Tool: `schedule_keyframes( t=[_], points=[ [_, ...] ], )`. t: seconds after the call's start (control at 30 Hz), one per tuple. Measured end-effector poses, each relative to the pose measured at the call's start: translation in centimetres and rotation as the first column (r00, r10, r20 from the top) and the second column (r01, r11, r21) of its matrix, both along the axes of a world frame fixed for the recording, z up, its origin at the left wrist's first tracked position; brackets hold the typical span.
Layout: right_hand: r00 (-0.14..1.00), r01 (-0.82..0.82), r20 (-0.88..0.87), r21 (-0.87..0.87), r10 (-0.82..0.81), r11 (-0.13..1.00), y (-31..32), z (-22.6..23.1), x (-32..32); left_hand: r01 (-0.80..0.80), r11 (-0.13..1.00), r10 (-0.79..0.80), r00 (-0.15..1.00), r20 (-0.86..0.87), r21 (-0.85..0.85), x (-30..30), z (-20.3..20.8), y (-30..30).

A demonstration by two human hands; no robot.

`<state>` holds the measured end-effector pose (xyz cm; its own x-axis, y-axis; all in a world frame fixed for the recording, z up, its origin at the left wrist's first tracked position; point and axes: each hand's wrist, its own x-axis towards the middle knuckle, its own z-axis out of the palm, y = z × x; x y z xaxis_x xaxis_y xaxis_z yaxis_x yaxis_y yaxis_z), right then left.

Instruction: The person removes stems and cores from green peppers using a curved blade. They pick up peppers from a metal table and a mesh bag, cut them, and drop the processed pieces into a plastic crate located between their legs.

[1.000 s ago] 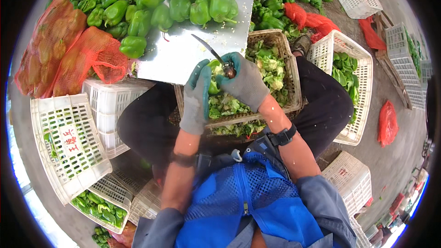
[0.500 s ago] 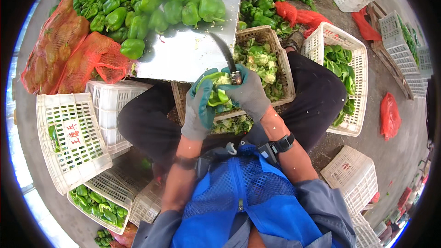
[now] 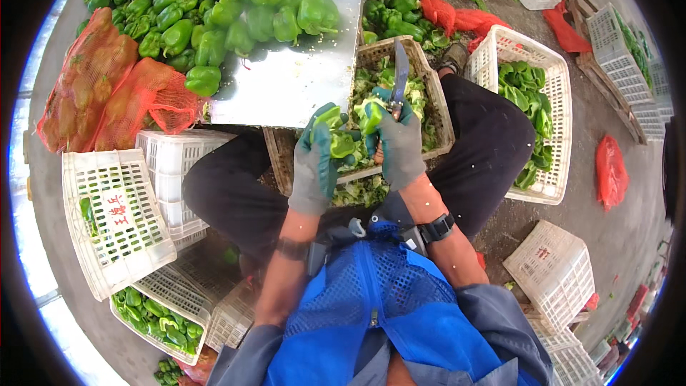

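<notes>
My left hand (image 3: 311, 171), in a grey glove with green fingers, is closed around a cut green bell pepper (image 3: 342, 144). Gloved the same way, my right hand (image 3: 402, 154) grips a knife (image 3: 401, 75) with its curved blade pointing away from me. A second green pepper piece (image 3: 371, 119) sits at the fingertips of that hand, apart from the left one. Both hands are above a dirty white crate (image 3: 444, 116) between my knees, which holds pale pepper cores and scraps (image 3: 414, 89).
A metal tabletop (image 3: 286, 89) bears a heap of whole green peppers (image 3: 207, 36). Red mesh sacks (image 3: 86, 86) lie at its left. To my right stands a white crate of cut peppers (image 3: 563, 121). More crates (image 3: 118, 221) are stacked at my left, with peppers on the floor beyond the table.
My hands have drawn apart, the pepper now in separate pieces. The knife has swung from leaning left to nearly upright, and my right hand has shifted slightly right.
</notes>
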<state>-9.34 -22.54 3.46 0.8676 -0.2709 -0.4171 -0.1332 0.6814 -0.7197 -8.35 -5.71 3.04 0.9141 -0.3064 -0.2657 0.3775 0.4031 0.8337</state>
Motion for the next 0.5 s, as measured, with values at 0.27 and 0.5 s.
schedule_keyframes(
  t=[0.27, 0.5],
  points=[
    [0.99, 0.047, 0.102, -0.889, 0.095, 0.456, 1.0, 0.3, -0.8, -0.066, 0.983, 0.074, 0.996, -0.039, 0.173, -0.4, 0.6, -2.0],
    [0.999, -0.021, 0.028, 0.247, 0.015, 0.969, -0.5, 1.4, -0.3, -0.034, 0.986, 0.031, 0.999, 0.026, 0.16, -0.4, 1.4, -0.3]
  ],
)
